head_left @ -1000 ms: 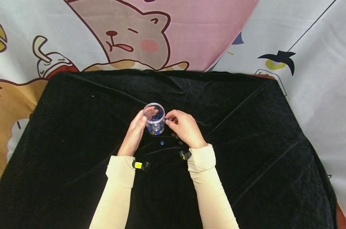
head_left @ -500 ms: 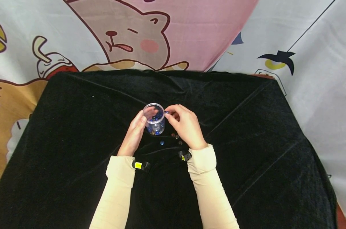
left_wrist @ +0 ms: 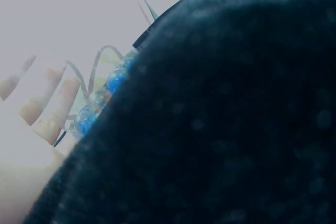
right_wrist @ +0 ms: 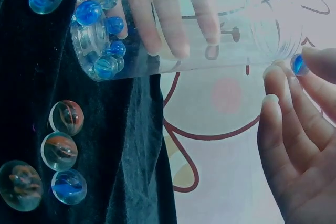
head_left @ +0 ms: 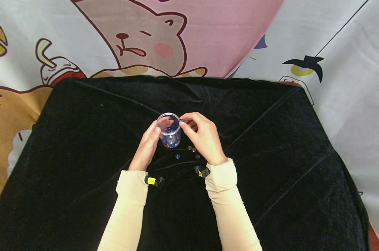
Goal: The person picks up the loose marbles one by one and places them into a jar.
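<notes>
The clear jar (head_left: 171, 138), with blue marbles (right_wrist: 88, 12) inside, stood upright on the black cloth (head_left: 92, 150). Working left to right, we found the left hand (head_left: 146, 144) wrapped round its side, a loose blue marble (head_left: 177, 156) near its base, a held marble (right_wrist: 299, 64) beside the rim (head_left: 168, 134), loose orange-streaked marbles (right_wrist: 60, 151), and the right hand (head_left: 204, 136), pinching that held marble.

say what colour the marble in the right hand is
The marble is blue, clearest in the right wrist view.
</notes>
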`<state>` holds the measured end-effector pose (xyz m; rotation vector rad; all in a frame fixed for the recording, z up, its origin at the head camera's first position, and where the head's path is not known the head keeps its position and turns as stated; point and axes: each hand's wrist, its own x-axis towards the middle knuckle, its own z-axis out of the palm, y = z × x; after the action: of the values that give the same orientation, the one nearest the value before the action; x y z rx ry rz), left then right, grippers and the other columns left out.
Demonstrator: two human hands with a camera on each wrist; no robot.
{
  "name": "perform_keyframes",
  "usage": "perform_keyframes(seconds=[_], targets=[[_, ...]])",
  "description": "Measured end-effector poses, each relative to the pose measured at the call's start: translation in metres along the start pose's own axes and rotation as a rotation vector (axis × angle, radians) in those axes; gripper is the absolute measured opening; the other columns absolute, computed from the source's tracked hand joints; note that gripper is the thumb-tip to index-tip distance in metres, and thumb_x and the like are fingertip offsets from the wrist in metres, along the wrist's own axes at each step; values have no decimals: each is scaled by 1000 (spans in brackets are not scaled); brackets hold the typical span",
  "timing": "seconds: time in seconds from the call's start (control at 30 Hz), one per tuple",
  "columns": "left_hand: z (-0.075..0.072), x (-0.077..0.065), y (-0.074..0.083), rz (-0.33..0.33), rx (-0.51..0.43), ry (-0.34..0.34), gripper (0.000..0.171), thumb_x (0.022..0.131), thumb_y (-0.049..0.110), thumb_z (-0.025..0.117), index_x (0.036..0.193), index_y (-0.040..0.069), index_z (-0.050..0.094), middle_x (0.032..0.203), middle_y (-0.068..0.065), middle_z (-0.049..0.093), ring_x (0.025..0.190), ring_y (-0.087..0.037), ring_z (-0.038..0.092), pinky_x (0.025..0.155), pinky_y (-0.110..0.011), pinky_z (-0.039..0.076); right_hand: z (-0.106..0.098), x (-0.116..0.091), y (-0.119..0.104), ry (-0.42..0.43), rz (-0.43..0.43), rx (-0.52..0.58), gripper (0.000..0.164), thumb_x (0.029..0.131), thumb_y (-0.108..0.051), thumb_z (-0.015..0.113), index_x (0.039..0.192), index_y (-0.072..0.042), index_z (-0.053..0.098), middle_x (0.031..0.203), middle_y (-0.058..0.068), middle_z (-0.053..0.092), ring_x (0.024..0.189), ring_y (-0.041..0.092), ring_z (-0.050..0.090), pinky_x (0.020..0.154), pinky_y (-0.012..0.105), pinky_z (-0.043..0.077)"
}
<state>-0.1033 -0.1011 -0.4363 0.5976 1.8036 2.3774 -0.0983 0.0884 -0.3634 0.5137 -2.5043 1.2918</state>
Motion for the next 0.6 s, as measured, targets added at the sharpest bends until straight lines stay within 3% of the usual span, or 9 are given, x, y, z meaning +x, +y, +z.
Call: perform_keyframes(seconds=[0.47,0.6], targets=[[-1,0,0,-13,18,2,46,96,34,34,133,7,37,132,-20,40,124,-33,32,101,-53,14,3,0,-6,-50,-9,17,21,85,-28,60,101,-16,62,82,-10,57,68,2,54,65,21,47],[-1,1,0,-13,17,3,45,95,33,34,133,8,38,131,-16,43,124,-30,33,101,-53,15,4,0,-6,-57,-32,7,19,86,-28,59,100,-15,62,79,-10,56,66,2,53,63,24,48]])
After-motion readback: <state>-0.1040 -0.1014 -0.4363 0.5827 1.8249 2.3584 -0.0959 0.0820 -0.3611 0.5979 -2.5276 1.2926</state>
